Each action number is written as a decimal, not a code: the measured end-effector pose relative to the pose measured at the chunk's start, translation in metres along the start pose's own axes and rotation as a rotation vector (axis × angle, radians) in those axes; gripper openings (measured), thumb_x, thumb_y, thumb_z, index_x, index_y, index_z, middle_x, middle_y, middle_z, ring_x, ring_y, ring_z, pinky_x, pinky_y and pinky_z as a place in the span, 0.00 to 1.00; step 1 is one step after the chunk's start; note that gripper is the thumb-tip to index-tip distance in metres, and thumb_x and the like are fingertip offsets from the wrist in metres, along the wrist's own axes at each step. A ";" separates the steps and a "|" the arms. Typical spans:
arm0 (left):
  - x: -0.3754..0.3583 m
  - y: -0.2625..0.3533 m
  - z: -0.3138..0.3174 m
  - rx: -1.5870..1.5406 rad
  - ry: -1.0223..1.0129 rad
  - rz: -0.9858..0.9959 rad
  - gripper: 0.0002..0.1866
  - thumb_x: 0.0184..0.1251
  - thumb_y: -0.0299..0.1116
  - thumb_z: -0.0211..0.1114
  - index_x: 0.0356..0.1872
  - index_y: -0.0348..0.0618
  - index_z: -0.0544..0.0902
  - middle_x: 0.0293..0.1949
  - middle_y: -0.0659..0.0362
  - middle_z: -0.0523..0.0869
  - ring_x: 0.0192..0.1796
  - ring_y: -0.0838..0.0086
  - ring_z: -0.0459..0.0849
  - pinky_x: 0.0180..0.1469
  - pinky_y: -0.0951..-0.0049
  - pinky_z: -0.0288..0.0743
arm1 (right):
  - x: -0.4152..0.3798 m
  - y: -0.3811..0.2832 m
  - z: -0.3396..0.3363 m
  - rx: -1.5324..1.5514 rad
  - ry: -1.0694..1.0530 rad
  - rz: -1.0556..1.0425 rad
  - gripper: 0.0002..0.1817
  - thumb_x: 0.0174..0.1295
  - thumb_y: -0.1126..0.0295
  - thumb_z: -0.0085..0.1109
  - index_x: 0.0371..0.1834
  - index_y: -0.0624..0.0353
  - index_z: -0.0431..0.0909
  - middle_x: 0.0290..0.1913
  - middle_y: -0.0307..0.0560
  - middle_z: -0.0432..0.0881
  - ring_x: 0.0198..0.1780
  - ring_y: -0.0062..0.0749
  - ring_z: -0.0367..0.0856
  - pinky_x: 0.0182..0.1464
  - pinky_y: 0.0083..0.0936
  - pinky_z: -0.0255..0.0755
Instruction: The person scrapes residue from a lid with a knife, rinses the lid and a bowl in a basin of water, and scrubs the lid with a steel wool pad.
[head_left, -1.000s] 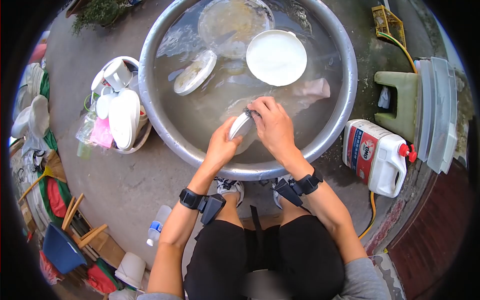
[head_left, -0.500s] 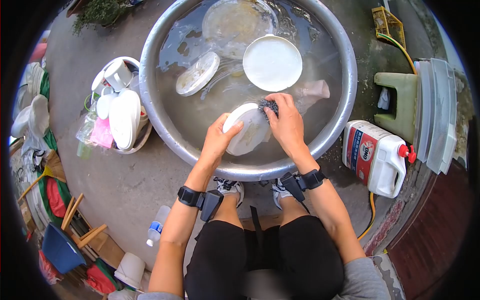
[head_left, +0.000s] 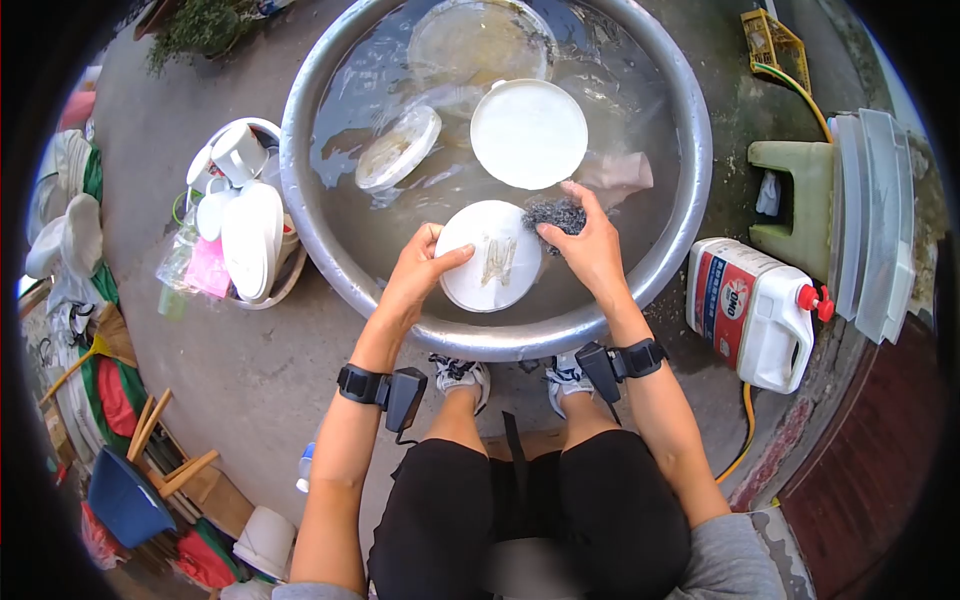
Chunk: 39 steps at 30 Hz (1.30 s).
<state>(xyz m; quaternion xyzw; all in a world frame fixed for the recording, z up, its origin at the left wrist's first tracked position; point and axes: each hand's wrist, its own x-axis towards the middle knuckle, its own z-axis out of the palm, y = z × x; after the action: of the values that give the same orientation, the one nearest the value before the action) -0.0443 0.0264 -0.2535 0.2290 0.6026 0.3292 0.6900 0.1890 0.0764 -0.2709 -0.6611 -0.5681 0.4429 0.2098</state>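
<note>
My left hand [head_left: 430, 265] grips the left edge of a round white lid [head_left: 480, 285], which has a brownish smear across its middle. On the lid's right side, my right hand [head_left: 592, 242] pinches a dark steel wool scrubber [head_left: 556, 216] close to the rim. Both hands are over a large metal basin [head_left: 292, 160] of murky water. Another white lid [head_left: 530, 135] floats just beyond the scrubber. To the left a tilted, stained lid [head_left: 400, 150] lies partly under water, and a bigger round lid [head_left: 480, 45] sits at the far side. A pale pinkish piece [head_left: 615, 172] floats at the right.
Left of the basin, a tub holds white mugs [head_left: 238, 155] and lids [head_left: 252, 240]. On the right are a white jug with a red cap [head_left: 745, 315], a green stool [head_left: 790, 200], clear plastic bins [head_left: 880, 230] and a yellow crate [head_left: 775, 50]. A blue chair [head_left: 125, 495] stands lower left.
The lid in my left hand has turned to face up more, showing the smear. My right hand and scrubber have shifted slightly right and down. The floating white lid drifted left.
</note>
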 end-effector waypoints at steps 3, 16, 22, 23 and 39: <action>-0.003 0.015 0.005 0.072 0.038 -0.140 0.17 0.61 0.36 0.71 0.45 0.38 0.78 0.38 0.59 0.85 0.40 0.79 0.83 0.44 0.78 0.75 | -0.001 -0.004 0.000 0.063 -0.070 -0.036 0.27 0.53 0.67 0.67 0.58 0.51 0.73 0.53 0.52 0.74 0.47 0.43 0.80 0.52 0.33 0.73; -0.005 0.021 0.012 0.219 -0.090 -0.066 0.19 0.59 0.32 0.69 0.52 0.37 0.81 0.44 0.58 0.85 0.45 0.76 0.82 0.49 0.75 0.76 | -0.019 -0.048 0.009 -0.116 -0.051 -0.418 0.19 0.55 0.72 0.66 0.51 0.47 0.77 0.56 0.49 0.70 0.50 0.47 0.77 0.48 0.38 0.74; 0.000 -0.003 0.022 0.362 0.014 0.208 0.15 0.58 0.24 0.64 0.48 0.39 0.80 0.38 0.57 0.85 0.40 0.76 0.81 0.44 0.74 0.74 | -0.031 -0.068 0.027 -0.175 -0.055 -0.625 0.16 0.50 0.75 0.67 0.43 0.48 0.80 0.49 0.43 0.74 0.47 0.43 0.76 0.47 0.37 0.74; 0.000 -0.005 0.024 0.377 0.058 0.232 0.16 0.58 0.25 0.64 0.49 0.40 0.80 0.37 0.57 0.85 0.40 0.76 0.81 0.43 0.73 0.74 | -0.029 -0.065 0.032 -0.165 -0.014 -0.645 0.15 0.51 0.75 0.66 0.42 0.49 0.80 0.48 0.42 0.75 0.47 0.42 0.76 0.47 0.37 0.74; -0.007 -0.001 0.037 0.539 0.169 0.213 0.13 0.61 0.29 0.65 0.47 0.42 0.79 0.34 0.56 0.84 0.37 0.71 0.80 0.41 0.71 0.73 | -0.010 -0.043 0.026 -0.114 0.054 -0.399 0.09 0.56 0.77 0.63 0.41 0.56 0.80 0.45 0.45 0.77 0.44 0.45 0.79 0.43 0.37 0.75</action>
<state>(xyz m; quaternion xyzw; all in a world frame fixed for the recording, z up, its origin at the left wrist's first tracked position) -0.0084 0.0237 -0.2437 0.4374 0.6963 0.2459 0.5133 0.1440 0.0726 -0.2477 -0.5579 -0.7060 0.3419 0.2708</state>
